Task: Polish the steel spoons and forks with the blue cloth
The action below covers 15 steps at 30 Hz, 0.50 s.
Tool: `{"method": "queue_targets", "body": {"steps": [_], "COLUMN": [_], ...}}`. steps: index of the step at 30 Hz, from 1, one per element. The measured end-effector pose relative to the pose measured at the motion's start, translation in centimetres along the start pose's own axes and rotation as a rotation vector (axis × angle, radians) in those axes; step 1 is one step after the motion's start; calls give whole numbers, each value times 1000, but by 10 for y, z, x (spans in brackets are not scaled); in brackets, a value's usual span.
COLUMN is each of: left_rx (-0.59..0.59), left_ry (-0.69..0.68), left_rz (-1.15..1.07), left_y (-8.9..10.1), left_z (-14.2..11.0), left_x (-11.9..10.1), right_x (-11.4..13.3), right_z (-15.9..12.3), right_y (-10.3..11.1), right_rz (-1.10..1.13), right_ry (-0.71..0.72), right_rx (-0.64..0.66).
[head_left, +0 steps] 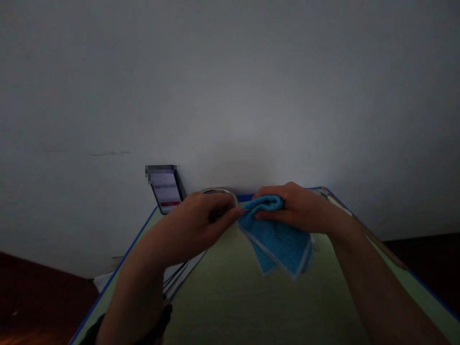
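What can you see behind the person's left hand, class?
Just behind the left hand, part of a shiny round rim shows. The hand covers the rest, so what the rim belongs to, and anything inside it, cannot be told.

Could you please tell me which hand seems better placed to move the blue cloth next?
Probably the right hand: it grips the blue cloth near its folded top, with the lower corners hanging free. The left hand only reaches the left edge; what its fingertips hold is unclear.
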State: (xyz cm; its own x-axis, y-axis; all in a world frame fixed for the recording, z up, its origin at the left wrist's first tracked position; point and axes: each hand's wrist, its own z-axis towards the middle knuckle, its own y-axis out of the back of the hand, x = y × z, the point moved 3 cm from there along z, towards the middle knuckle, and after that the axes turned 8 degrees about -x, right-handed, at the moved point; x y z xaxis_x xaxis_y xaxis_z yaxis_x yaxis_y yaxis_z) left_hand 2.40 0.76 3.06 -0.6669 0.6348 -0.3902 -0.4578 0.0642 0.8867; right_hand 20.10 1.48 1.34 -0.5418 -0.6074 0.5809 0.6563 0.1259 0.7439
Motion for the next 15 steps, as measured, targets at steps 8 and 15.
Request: {"method": "queue_targets", "body": {"steps": [8, 15], "left_rx": [24, 52], "left_ry": [22, 115], "left_rz": [8, -16], "left_y": [-2, -8], "left_z": [0, 1], "left_x": [-1, 7], "right_x": [0, 0], "right_z": [1, 1], "right_y": [-1, -3], "right_rz": [-52, -97], "right_ry": [15, -54], "right_rx": [7, 6]}}
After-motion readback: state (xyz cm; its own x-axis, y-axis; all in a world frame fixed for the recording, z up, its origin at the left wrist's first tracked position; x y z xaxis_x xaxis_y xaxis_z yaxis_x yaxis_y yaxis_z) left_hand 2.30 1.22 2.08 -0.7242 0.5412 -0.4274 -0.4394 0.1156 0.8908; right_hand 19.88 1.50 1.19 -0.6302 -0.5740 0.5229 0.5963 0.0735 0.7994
